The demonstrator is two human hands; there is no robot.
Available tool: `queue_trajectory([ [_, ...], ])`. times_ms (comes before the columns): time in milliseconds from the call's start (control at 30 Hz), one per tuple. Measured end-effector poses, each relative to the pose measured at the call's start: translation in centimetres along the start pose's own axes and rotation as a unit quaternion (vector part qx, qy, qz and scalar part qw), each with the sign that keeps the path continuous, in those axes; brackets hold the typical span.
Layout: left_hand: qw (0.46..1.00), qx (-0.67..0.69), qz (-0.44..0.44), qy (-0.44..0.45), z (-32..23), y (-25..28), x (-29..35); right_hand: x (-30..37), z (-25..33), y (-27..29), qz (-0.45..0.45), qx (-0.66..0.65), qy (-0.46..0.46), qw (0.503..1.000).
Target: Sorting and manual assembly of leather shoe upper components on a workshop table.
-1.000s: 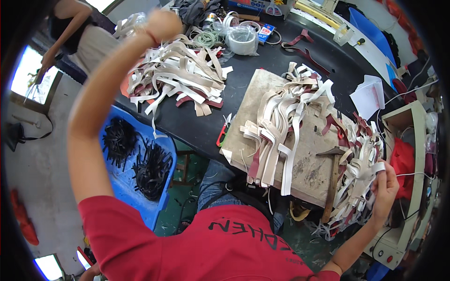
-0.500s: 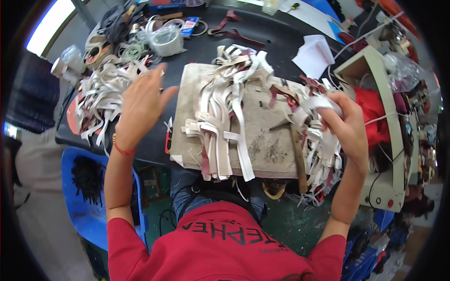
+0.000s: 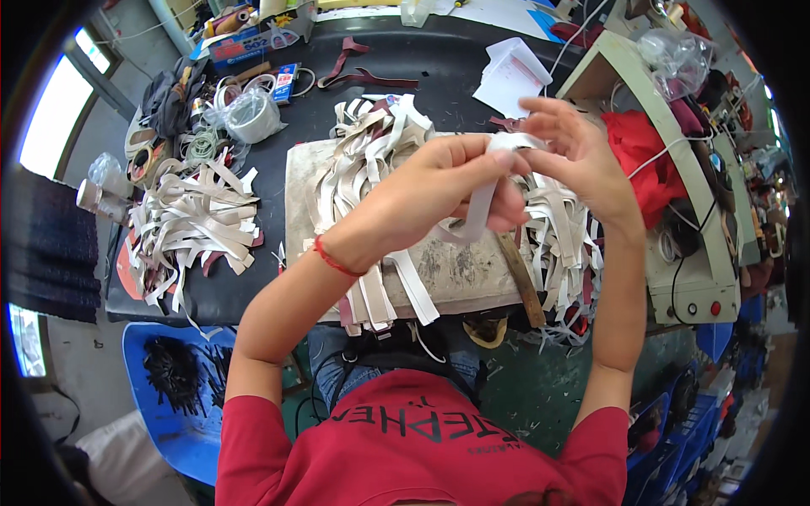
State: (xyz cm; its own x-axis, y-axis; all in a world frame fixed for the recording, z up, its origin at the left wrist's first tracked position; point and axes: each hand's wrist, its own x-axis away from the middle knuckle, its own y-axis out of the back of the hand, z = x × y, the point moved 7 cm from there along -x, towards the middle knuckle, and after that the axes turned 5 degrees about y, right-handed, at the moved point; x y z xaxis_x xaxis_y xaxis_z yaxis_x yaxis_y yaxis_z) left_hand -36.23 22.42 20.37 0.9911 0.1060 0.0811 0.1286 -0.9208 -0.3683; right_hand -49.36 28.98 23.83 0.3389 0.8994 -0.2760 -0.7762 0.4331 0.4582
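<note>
Item: one flat white strip (image 3: 479,209), narrow and supple, bent into a loop; position, raised above the board, between the two hands.
Left hand (image 3: 434,194), a red cord bracelet (image 3: 339,260) at the wrist: thumb and fingers pinching the strip, the remaining fingers curled beneath.
Right hand (image 3: 582,164): thumb and forefinger closed on the strip close beside the left thumb, the other fingers raised and spread.
Underneath: one rectangular beige board (image 3: 447,261), dark stains at centre, lying on a black smooth-surfaced worktop (image 3: 460,63).
On the board, left portion: a heap of long white, beige and maroon strips (image 3: 359,160), ends hanging past the near edge, partly covered by the left forearm.
Board's right edge: one brown wooden handle (image 3: 521,282), slanting, its upper end hidden. Just beside it, a tangled pile of white and beige strips (image 3: 557,244).
Worktop, left end: a loose mound of white and beige strips (image 3: 194,211); behind it, a white roll in clear plastic (image 3: 253,120).
Worktop, beyond the board: one curved maroon strip (image 3: 371,78); white paper sheets (image 3: 510,76).
Lower left: one blue plastic tub (image 3: 202,438) containing black stringy bundles (image 3: 171,375).
Right: crumpled red cloth (image 3: 641,164) inside a cream box-shaped frame (image 3: 700,244)
</note>
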Motion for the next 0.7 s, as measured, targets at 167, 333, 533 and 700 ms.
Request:
queue_trajectory([
  [167, 0.985, 0.144, -0.068, -0.063, -0.1, -0.8, -1.8, 6.2, -1.6, -0.9, -0.234, -0.083, 0.053, 0.967],
  [333, 0.987, 0.096, -0.125, -0.044, 1.1, -0.5, -6.0, 9.3, -6.0, -6.3, -0.118, -0.286, -0.096, 0.946],
  [533, 0.981, -0.067, -0.071, -0.165, -6.8, -4.0, -16.4, 8.0, -5.1, 5.4, -0.279, -0.064, -0.092, 0.954],
  [700, 0.934, -0.327, -0.109, 0.098, 0.0, -1.2, -23.2, 10.9, -11.7, 7.1, -0.297, -0.086, -0.166, 0.937],
])
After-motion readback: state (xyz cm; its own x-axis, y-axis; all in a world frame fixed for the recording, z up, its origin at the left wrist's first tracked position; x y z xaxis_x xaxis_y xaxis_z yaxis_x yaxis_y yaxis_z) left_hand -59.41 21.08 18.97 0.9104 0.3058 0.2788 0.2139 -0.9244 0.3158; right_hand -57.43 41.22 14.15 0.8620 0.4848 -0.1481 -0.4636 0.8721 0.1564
